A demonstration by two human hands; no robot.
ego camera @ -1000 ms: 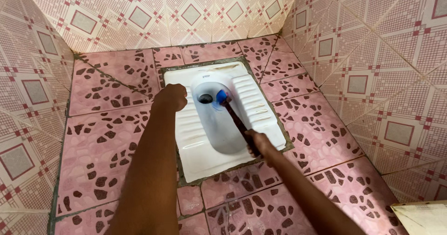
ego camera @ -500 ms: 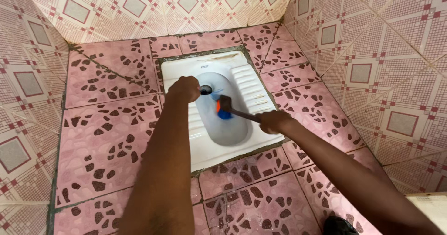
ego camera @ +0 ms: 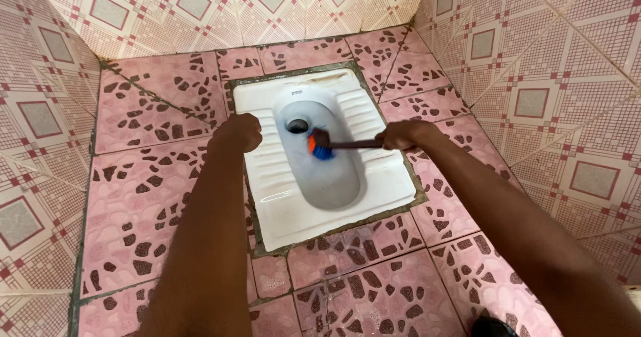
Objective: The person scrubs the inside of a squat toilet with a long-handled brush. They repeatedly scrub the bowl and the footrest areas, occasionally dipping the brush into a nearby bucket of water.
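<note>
A brush (ego camera: 322,144) with a dark handle and a blue and orange head was gripped by the right hand (ego camera: 398,135), fingers closed round the handle's end, which was held over the pan's right footrest. The head was pressed against the inside of the bowl of a white squat pan (ego camera: 280,207), just beside the dark drain hole (ego camera: 297,126) and a little below it. The left hand (ego camera: 238,131) was closed in a loose fist above the pan's left footrest; nothing could be seen held in it. As far as could be judged, the scrubbing was under way but not finished: the bowl looked wet and mostly clean, while brownish marks were left along the pan's far rim and a faint stain on the near right part. The pan was of smooth glazed ceramic, with ribbed footrests either side of an oval bowl. It was set into a floor (ego camera: 140,197) of pink tiles mottled with dark brown patches, grey grout between them. The walls (ego camera: 554,76) were covered in pale tiles patterned with squares and red lines.
</note>
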